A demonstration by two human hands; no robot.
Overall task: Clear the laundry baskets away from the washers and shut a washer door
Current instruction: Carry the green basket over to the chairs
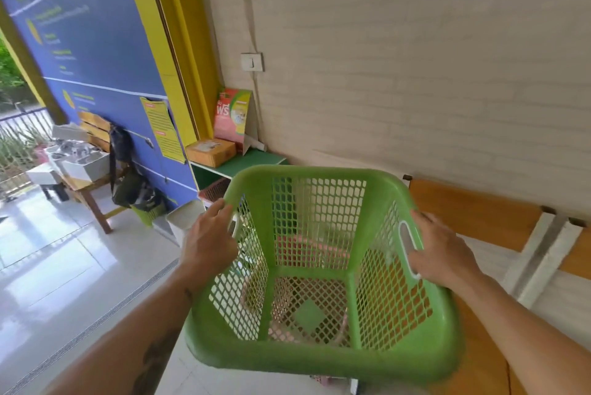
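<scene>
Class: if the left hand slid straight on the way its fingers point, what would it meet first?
Probably the small white bin just beyond the left hand; depth is unclear.

A green mesh laundry basket (323, 270) was held up empty, tilted toward the far wall. The left hand (209, 242) gripped its left rim and the right hand (439, 250) clasped the right handle slot. Beyond it, a cardboard box (211, 151) sat on a green shelf (256, 159); a wooden bench (473, 212) ran along the right.
</scene>
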